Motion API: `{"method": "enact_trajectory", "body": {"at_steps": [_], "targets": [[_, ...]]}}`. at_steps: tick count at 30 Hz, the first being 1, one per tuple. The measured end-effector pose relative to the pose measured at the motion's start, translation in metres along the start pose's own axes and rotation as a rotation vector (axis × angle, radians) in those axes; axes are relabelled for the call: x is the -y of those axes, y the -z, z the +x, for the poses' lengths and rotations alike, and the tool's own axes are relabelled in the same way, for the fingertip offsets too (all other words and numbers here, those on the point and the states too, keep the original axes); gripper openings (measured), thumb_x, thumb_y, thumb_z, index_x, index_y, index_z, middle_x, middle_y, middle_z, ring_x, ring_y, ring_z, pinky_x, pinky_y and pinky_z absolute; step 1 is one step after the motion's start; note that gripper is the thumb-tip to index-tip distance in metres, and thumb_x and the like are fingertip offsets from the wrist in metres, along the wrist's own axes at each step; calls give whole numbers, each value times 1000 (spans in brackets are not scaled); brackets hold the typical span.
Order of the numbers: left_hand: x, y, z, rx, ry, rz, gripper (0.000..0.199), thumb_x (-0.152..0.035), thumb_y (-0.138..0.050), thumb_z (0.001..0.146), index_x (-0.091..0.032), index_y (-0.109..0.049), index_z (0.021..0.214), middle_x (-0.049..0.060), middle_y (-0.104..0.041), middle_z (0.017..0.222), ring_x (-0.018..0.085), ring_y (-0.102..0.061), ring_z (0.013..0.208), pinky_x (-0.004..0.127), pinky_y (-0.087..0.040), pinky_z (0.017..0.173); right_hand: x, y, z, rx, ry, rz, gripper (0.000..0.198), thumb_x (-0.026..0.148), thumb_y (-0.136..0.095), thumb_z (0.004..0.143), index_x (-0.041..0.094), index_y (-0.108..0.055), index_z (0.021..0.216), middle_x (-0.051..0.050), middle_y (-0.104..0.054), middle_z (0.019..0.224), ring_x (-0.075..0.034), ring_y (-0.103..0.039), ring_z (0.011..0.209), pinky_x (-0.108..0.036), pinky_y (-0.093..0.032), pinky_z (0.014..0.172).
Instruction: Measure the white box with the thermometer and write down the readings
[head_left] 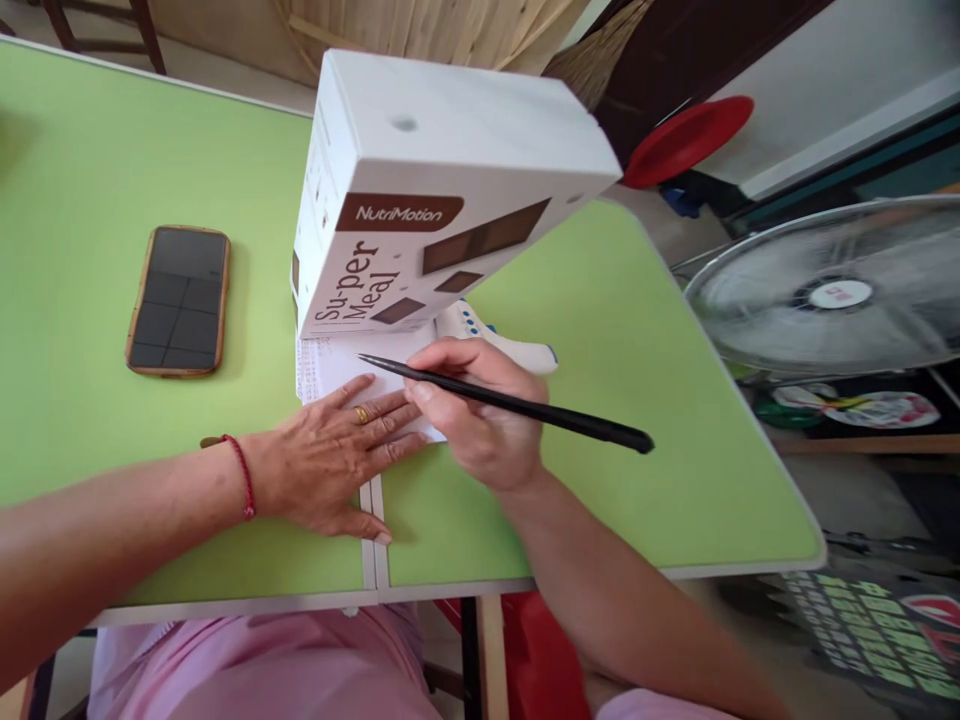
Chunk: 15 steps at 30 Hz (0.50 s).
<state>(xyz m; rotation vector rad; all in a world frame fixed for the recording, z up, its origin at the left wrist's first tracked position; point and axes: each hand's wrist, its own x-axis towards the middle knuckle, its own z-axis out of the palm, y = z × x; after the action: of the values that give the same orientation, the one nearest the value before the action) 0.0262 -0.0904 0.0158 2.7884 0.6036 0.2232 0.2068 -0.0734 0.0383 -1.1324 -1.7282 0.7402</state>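
In my right hand [484,410] is a slim black pen [540,408], pinched between thumb and fingers. Its tip points left, over or on the white paper [341,365]; I cannot tell whether it touches. My left hand [349,445] lies flat with spread fingers across the paper's near part, and its thumb rests on the table. Just beyond both hands stands a tall white box [450,200] printed "NutriMotion Su-per Meal", hiding the far part of the paper. Partly behind my right hand and the box lies a white device with blue buttons [529,355].
A phone in a brown case [180,300] lies on the green table [82,200] to the left. Past the table's right edge stands a fan [832,290]. A red round object [690,142] is beyond the far right corner. A seam crosses the table near my left hand.
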Motion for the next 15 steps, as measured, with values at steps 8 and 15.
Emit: {"method": "enact_trajectory", "body": {"at_steps": [8,15], "targets": [[0,0,2,-5,19,35,89,-75,-57,90,-11,-50,151,18,-45,160,36,-30,155,52,-19,128,-6,-22,14,81,-183,86,12,29,-66,73,23,-55,74,6,-58,61,-11,-52,54,-25,-46,52],[0,-1,2,9,41,9,90,-73,-57,92,-10,-46,155,19,-49,156,36,-35,152,52,-19,128,-15,-36,25,62,-177,87,10,31,-60,76,24,-54,76,6,-54,63,-12,-50,57,-27,-46,57]]}}
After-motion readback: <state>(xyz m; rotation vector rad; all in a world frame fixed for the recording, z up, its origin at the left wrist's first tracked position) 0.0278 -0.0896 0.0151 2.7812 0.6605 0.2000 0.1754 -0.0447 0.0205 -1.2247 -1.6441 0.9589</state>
